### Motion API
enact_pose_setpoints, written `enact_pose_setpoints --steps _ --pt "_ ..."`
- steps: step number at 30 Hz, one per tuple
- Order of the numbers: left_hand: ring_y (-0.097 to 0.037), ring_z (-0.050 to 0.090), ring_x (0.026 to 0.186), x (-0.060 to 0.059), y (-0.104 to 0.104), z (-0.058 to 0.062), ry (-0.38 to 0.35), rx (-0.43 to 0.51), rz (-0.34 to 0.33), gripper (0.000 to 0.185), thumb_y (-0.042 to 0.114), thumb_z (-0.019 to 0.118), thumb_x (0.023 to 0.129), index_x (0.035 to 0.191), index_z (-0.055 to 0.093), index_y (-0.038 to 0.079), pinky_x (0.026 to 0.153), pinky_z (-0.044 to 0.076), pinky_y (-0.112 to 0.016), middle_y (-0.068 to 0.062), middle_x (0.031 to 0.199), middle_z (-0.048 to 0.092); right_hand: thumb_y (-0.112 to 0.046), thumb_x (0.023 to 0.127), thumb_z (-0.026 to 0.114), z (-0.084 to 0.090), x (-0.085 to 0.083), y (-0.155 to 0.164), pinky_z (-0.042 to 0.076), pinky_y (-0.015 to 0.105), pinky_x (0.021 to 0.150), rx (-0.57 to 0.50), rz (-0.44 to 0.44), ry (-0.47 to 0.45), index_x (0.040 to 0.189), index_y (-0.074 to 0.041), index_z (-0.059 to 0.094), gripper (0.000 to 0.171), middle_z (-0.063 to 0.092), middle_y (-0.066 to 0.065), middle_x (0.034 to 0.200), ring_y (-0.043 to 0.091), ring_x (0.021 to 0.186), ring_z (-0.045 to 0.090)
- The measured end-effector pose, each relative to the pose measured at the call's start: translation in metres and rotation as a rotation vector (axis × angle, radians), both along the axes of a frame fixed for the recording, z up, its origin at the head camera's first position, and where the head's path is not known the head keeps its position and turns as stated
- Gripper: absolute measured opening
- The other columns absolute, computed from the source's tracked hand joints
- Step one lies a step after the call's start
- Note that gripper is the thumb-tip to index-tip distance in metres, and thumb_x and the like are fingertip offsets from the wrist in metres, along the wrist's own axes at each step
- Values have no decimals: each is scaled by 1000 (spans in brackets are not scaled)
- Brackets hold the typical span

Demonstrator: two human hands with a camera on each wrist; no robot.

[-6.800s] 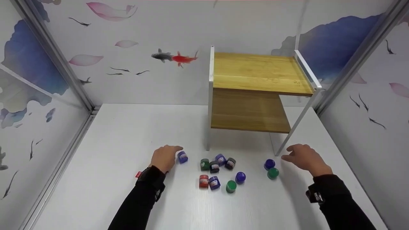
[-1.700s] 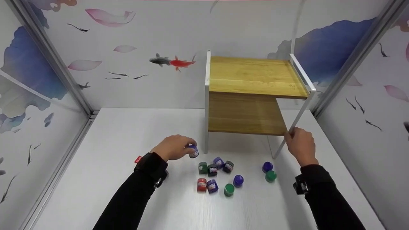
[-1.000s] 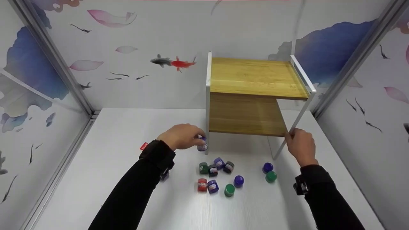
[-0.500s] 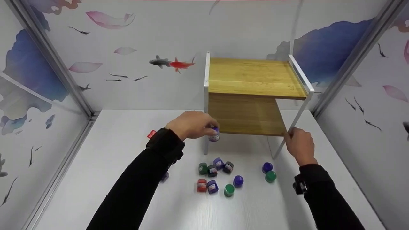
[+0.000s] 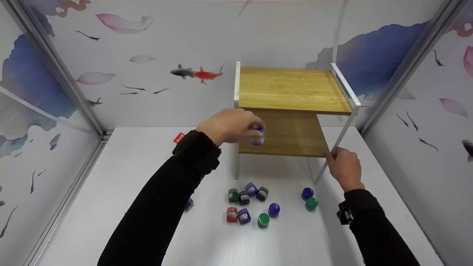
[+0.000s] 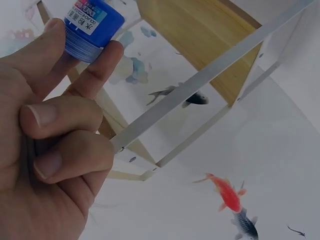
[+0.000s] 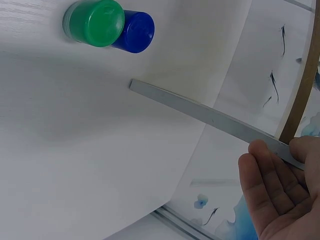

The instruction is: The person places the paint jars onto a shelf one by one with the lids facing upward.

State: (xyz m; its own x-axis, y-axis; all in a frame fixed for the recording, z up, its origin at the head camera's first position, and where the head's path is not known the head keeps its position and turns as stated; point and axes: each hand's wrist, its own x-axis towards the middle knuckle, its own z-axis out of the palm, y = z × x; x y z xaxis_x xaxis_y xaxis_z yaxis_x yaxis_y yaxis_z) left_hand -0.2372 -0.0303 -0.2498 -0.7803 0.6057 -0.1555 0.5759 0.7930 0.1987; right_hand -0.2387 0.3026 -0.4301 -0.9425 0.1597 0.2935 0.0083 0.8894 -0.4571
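Note:
My left hand point(image 5: 232, 125) pinches a small blue paint jar point(image 5: 257, 137) between thumb and fingertips, in front of the lower board of a two-tier shelf point(image 5: 295, 90). In the left wrist view the jar point(image 6: 92, 27) shows a white printed label and a ridged lid pointing downward; the ring and little fingers are curled beneath it. My right hand point(image 5: 345, 168) grips the shelf's white right front leg point(image 5: 342, 135), just at the lower board's corner. In the right wrist view that leg point(image 7: 200, 111) runs between thumb and fingers.
Below the shelf lie several paint jars, among them a red jar point(image 5: 232, 215) and a dark green jar point(image 5: 233, 195). A blue jar point(image 5: 307, 193) and a green jar point(image 5: 311, 204) stand near the right leg. Another jar point(image 5: 189, 204) is partly behind the left sleeve.
My left hand took the blue paint jar from the table, then carried it up and right to the lower board. My right hand moved to the shelf leg and has stayed there.

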Motion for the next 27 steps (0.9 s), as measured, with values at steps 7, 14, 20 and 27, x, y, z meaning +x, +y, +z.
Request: enact_pose_setpoints --steps 7,14,20,27 --pt "-15 59 101 -7 3 15 30 16 -27 29 40 47 102 120 63 24 99 45 -38 6 111 67 -15 94 57 2 1 1 49 43 58 -6 -14 -13 83 6 66 25 68 24 77 34 66 65" --pt "-16 58 107 -15 2 27 55 55 8 35 40 48 101 128 60 22 102 44 -37 3 118 66 -14 94 58 2 0 0 48 45 60 -7 -20 -17 85 6 66 23 68 24 78 35 68 65" --pt "-19 55 110 -23 -1 36 59 65 67 40 41 50 100 136 55 24 103 44 -38 0 126 62 -15 94 57 0 -1 0 49 43 58 -16 -23 -32 87 6 66 24 69 24 80 34 68 66" --pt "-19 56 110 -37 -4 43 151 55 72 37 39 48 102 134 57 23 100 45 -38 0 122 63 -12 93 59 0 1 -2 47 42 55 0 -11 19 80 5 65 23 67 22 73 33 64 65"
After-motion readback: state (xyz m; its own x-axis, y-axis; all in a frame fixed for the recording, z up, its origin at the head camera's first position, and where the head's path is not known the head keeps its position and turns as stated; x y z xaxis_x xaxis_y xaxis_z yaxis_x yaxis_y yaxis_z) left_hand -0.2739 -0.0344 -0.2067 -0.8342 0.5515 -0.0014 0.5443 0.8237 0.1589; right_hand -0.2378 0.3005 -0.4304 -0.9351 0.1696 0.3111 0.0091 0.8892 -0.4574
